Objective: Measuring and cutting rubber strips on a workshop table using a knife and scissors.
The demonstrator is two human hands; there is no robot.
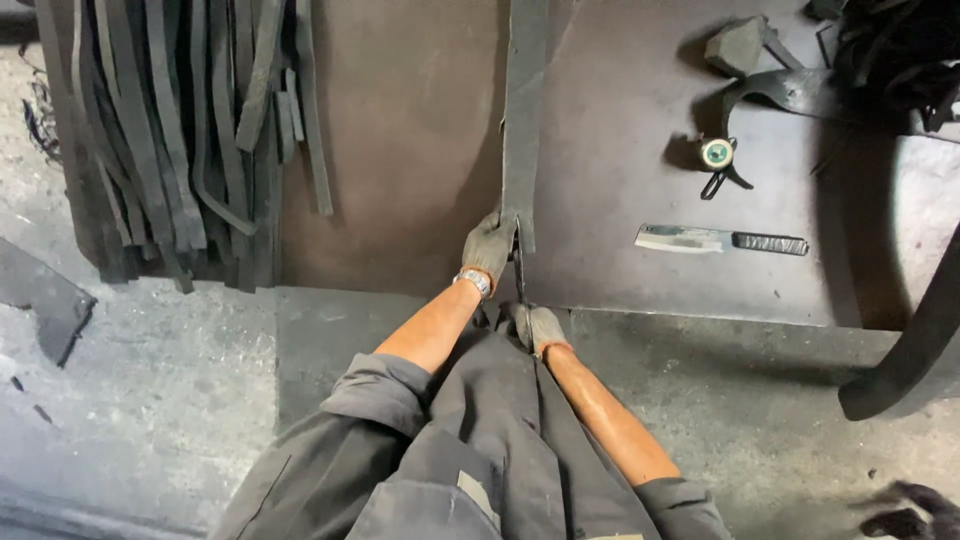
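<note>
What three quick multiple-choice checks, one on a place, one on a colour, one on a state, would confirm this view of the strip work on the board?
1. Where does the knife lie?
A. On the dark board, right of the long strip
B. On the floor, left of the hanging strips
C. In the left hand

2. What colour is the middle of the small round thing above the knife?
A. Red
B. Green
C. Blue

3. What is the left hand doing?
A. Resting open on the floor
B. Gripping the knife
C. Gripping the lower end of the long strip

Answers: 1 A, the knife lies flat on the board, apart from both hands. 2 B, its centre shows green. 3 C, the gloved fingers close on the strip while the right hand sits lower, at the board's edge.
</note>
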